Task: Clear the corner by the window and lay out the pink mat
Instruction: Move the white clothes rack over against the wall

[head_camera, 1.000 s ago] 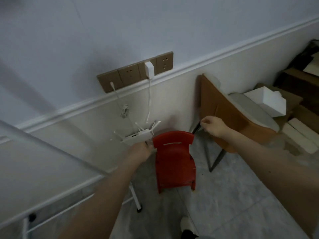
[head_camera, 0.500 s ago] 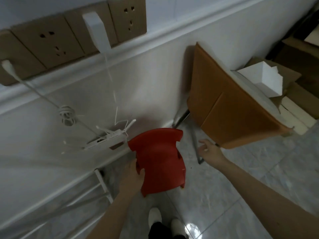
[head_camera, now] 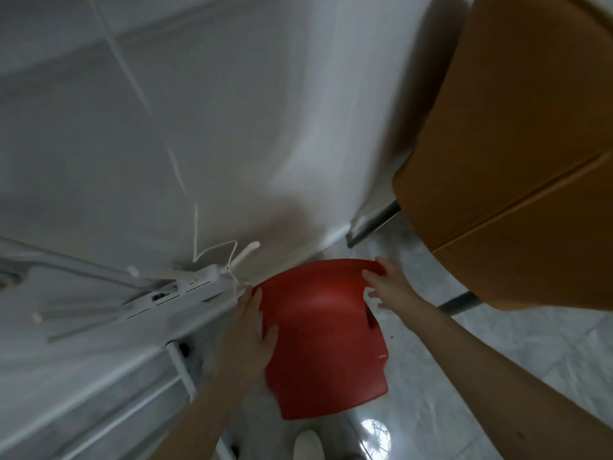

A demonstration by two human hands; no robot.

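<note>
A small red plastic chair point(head_camera: 323, 336) stands on the tiled floor against the white wall, seen from above and behind. My left hand point(head_camera: 250, 330) grips the left edge of its backrest, thumb on the red surface. My right hand point(head_camera: 389, 287) holds the top right corner of the backrest, fingers curled over the rim. The pink mat is not in view.
A white router point(head_camera: 185, 290) with antennas and cables hangs at the wall just left of the chair. A white metal rack point(head_camera: 179, 366) stands below it. A brown chair point(head_camera: 517, 167) with dark metal legs fills the upper right. A white shoe point(head_camera: 308, 446) shows at the bottom.
The camera has dropped much closer to the red chair. My right hand has moved from the floor beside the brown chair onto the red backrest's top corner. My left hand has slid higher along the left edge.
</note>
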